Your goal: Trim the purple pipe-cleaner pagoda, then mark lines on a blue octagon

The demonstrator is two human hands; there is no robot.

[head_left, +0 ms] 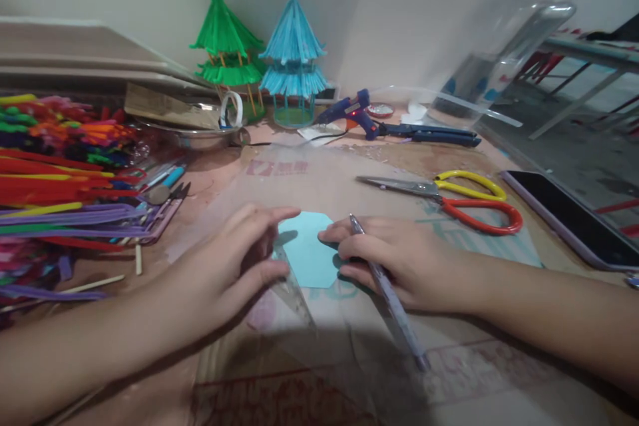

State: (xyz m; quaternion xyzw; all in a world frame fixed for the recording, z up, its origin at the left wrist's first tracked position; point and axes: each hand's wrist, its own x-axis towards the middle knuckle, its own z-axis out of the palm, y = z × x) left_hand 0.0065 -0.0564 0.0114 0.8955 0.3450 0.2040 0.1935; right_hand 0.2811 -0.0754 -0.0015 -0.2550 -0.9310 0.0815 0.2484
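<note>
A light blue paper (312,249) with cut-off corners lies on the cardboard between my hands. My left hand (244,249) is at its left edge, with thumb and forefinger spread apart. The left thumb rests at a narrow clear ruler (297,296), which slants along the paper's lower left side. In my right hand (394,249) a pen (394,309) lies between the fingers, its tip up and away from the paper and its other end towards me. The right fingertips press on the paper's right edge.
Scissors (439,194) with yellow and red handles lie beyond my right hand, near a phone (574,216). A blue glue gun (352,113), a green model pavilion (227,53) and a blue one (293,56) stand behind. Colourful pipe cleaners (54,176) fill the left side beside a metal bowl (192,136).
</note>
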